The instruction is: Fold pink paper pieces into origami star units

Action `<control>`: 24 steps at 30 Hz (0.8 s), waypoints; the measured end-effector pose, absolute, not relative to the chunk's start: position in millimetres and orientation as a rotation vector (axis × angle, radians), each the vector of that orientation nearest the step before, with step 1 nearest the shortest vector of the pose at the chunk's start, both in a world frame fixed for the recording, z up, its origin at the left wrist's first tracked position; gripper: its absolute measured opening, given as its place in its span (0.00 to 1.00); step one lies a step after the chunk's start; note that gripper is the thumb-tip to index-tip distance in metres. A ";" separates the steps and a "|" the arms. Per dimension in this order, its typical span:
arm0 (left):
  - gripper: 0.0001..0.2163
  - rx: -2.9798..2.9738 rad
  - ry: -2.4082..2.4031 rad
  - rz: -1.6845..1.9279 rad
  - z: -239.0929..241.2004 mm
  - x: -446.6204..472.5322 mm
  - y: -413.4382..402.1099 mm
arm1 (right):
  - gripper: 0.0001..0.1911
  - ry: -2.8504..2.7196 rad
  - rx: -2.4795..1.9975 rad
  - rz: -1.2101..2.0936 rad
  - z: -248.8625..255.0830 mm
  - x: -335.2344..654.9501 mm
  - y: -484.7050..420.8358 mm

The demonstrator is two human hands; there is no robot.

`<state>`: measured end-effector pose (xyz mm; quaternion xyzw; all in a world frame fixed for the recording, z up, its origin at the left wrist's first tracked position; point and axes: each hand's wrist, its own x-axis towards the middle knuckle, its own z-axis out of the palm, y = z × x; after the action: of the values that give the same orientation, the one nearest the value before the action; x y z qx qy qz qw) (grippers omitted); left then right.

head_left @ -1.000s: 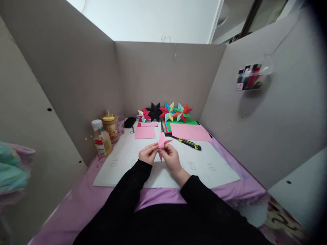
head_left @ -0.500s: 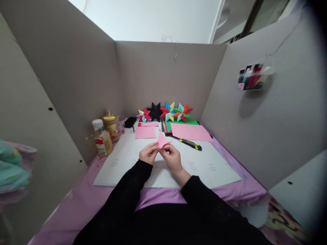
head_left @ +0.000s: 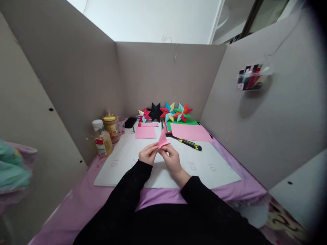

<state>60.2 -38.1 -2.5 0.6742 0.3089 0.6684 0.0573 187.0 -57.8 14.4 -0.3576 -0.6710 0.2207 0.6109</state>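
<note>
A partly folded piece of pink paper (head_left: 162,140) is held up above the white sheet, one pointed flap standing upward and a smaller point sticking out to the right. My left hand (head_left: 148,153) pinches its lower left edge between thumb and fingers. On the lower right side, my right hand (head_left: 170,158) grips the same paper, its thumb close to the left thumb. The fingertips behind the paper are hidden. Just beyond the hands lie a flat pink paper piece (head_left: 145,132) and a black-and-yellow utility knife (head_left: 190,144).
Several folded paper stars (head_left: 168,111) stand against the back panel. A large pink sheet (head_left: 191,132) rests on coloured paper at the back right. On the left are a glue bottle (head_left: 103,141), a yellow-lidded jar (head_left: 110,127), a black phone (head_left: 130,122) and scissors (head_left: 133,130).
The upright flap of the pink paper has tilted slightly to the right and the right-hand point shows a little less. Both hands stay almost in place, still gripping it.
</note>
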 end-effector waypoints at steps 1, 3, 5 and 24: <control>0.07 2.044 0.931 2.024 -2.3 60.1 -38.0 | 0.06 -1.544 -0.817 0.511 14.1 187.0 -57.5; 0.06 2.044 0.930 2.018 -2.2 59.6 -37.8 | 0.06 -1.530 -0.803 0.517 13.0 186.7 -56.6; 0.06 2.046 0.948 2.007 -2.5 58.9 -37.4 | 0.06 -1.519 -0.792 0.526 11.9 186.4 -55.9; 0.05 2.116 1.031 2.070 3.3 57.5 -45.4 | 0.05 -1.510 -0.874 0.473 13.0 181.9 -61.8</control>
<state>57.5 -45.4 3.3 0.6750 0.3290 0.6604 0.0035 181.9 -61.8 13.0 -0.3799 -0.6562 0.2055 0.6187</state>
